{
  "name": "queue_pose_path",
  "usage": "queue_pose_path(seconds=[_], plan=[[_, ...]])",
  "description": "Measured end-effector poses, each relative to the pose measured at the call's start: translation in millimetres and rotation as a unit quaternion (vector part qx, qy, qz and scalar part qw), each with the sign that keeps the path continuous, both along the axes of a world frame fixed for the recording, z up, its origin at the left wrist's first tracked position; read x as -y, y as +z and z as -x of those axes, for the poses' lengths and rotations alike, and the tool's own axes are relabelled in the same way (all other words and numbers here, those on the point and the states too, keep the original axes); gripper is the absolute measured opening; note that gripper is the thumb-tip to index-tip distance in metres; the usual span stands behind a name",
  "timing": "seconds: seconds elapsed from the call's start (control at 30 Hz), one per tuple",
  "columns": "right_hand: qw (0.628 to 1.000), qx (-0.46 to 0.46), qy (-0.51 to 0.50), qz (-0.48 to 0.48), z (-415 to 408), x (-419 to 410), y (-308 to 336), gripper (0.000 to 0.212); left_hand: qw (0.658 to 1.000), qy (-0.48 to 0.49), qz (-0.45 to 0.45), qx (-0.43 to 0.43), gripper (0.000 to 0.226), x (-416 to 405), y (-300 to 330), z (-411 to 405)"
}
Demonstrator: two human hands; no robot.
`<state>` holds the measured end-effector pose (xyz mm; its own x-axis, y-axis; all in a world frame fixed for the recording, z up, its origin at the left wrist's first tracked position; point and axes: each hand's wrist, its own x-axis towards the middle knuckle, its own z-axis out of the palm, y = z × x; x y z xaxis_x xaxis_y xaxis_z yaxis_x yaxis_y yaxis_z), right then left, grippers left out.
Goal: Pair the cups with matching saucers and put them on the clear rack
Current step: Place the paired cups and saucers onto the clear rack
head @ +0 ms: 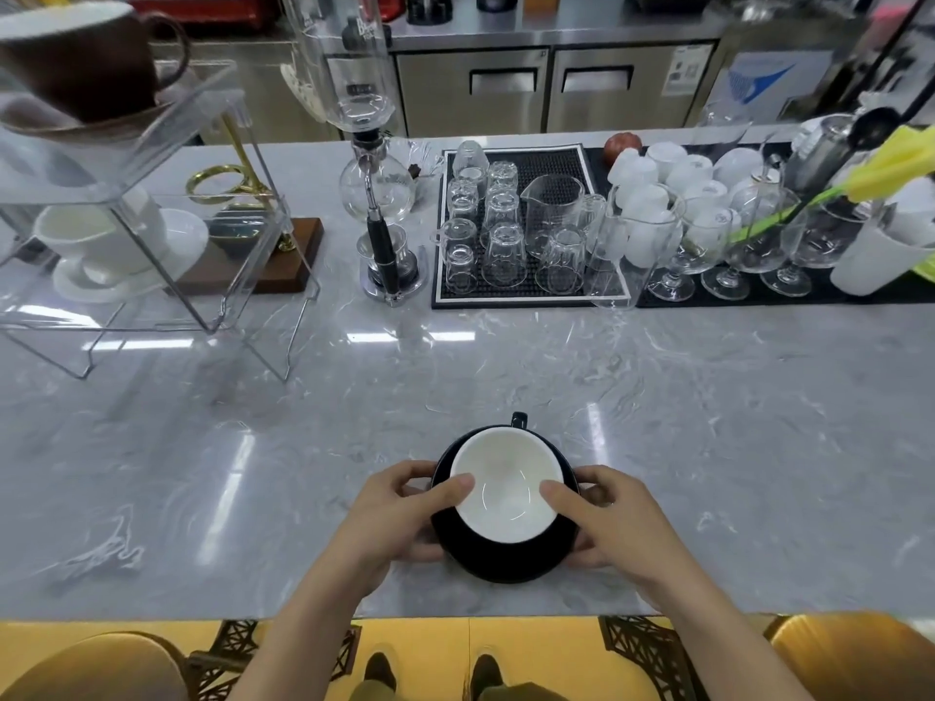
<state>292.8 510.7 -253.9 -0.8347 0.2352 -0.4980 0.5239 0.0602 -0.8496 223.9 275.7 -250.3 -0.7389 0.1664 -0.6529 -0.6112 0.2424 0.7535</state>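
Both hands grip one paired set at the near edge of the tabletop (708, 422): the left hand (399, 518) and right hand (602, 518) have fingers clamped on the dark saucer (506, 561), thumbs steadying the dark cup (506, 485). Next, I judge, comes a level lift leftward to the clear rack (202, 235), which already holds a brown set and a white set.

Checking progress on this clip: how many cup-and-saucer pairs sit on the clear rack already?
2: a brown cup on its saucer on the clear rack's top tier, and a white cup on its saucer on the lower tier. The frame's left edge may hide more.
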Motion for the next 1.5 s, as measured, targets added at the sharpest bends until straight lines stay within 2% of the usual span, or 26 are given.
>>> queue_pose_path(seconds=[0.3,0.6,0.73,0.93,1.1,1.5], plan=[[0.999,-0.024,-0.025,0.005,-1.8,9.1,-0.5,0.022,0.999,0.011,-0.031,-0.004,0.060,-0.7,-4.3,-2.4],[0.998,-0.055,-0.025,0.010,-0.6,11.1,-2.6,0.015,0.998,0.037,-0.046,-0.015,0.048,1.5,4.4,-10.9],[0.997,-0.073,-0.011,0.005,4.6,17.4,6.0,0.016,0.996,0.060,-0.060,-0.038,0.042,10.2,12.8,-14.5],[0.992,-0.125,0.009,-0.008,13.5,32.3,29.0,0.019,0.990,0.077,-0.085,-0.077,0.053,28.6,30.5,-14.2],[0.987,-0.157,0.022,0.024,24.3,48.7,46.1,0.014,0.985,0.094,-0.096,-0.110,0.053,45.7,45.7,-11.1],[0.962,-0.260,0.077,0.018,56.7,98.1,101.4,0.040,0.954,0.135,-0.120,-0.238,0.037,95.8,111.2,-6.1]])
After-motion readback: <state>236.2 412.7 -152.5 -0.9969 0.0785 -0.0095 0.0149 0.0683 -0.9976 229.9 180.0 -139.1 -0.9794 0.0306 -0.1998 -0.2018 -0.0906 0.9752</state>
